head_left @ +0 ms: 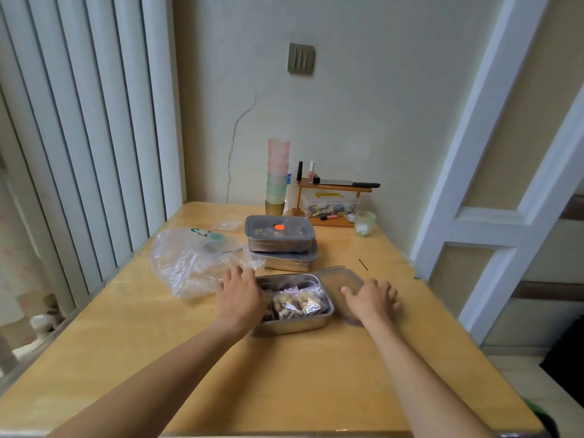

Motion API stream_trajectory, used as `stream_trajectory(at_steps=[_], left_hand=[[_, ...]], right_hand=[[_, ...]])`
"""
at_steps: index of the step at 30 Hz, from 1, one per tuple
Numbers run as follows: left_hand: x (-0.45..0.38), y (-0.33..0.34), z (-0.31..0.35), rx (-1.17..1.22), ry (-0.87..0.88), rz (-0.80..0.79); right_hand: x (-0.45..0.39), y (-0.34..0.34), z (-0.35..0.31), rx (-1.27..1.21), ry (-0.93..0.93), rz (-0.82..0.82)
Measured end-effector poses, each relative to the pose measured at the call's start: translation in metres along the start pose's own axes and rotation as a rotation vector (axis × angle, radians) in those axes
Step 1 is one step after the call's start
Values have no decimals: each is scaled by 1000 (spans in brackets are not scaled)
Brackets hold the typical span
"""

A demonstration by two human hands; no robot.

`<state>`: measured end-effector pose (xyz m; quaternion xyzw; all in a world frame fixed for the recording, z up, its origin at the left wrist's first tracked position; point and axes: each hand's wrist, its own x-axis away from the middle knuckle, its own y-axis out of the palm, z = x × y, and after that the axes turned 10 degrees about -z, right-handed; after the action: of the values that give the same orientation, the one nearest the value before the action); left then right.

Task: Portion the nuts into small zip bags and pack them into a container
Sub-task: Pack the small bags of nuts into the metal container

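Plastic bag: at the far left we see a large crumpled clear plastic bag (pixel 189 260) on the wooden table (pixel 284 374); we judge it the emptied nut supply, pushed aside to keep the work spot free.

Left hand: our left hand (pixel 241 295) rests over the left rim of the steel container (pixel 297 322), fingers bent down along its edge; we think it steadies the container, but we cannot tell whether it truly grips the rim or only lies on it.

Nuts: the filled zip bags (pixel 297 303) lie inside the open container, between our two hands, so the packing looks mostly done.

Lid: the translucent lid (pixel 339 276) lies just beside the container's right edge, placed for closing next.

Right hand: our right hand (pixel 371 300) lies flat on the lid with fingers spread and relaxed, pressing rather than grasping, likely about to draw it over.

Stack behind: two lidded containers (pixel 280 243) stand stacked behind, probably finished earlier portions.

Hard to make out: how many bags sit in the container, what lies under the left palm, and the near part of the lid beneath the right hand are all hidden or blurred.
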<state>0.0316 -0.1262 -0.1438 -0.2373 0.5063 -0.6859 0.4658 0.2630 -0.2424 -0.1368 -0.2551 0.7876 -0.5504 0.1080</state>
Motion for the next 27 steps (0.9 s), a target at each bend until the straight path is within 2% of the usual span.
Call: stream_trajectory(at_steps=[1,3,7,11,14,16,18,21,22,23,24,27], left_hand=[[-2,0,-2,65,-42,-78],[-9,0,-3,180,-53,-134],[-17,-2,-2,360,-103,-96],[-19,-7,-3,488,-126,-110],[-19,-11,-6,556,-119,-79],[-20,-13,-8,600,-126,-74],[-18,-17,-7,755,-159,-55],[-16,-31,-2,1084,-129,22],[-15,-37,-1,1121,-100,10],[-14,-41,-1,1086,-56,-19],[-12,-44,-2,960,-3,-70],[-10,-37,-6,507,102,-232]], right_hand=[[-3,2,5,27,39,-74],[-6,2,10,6,34,-106],[-14,-10,9,-359,42,-41],[-10,-32,2,-701,-80,240],[3,-50,-11,-797,-181,437],[7,-62,-19,-859,-219,465],[7,-69,-28,-793,-301,270],[13,-63,-46,-580,-550,-314],[17,-56,-52,-496,-617,-433],[22,-47,-59,-422,-668,-468],[26,-37,-65,-388,-705,-432],[31,-12,-80,-470,-762,-192]])
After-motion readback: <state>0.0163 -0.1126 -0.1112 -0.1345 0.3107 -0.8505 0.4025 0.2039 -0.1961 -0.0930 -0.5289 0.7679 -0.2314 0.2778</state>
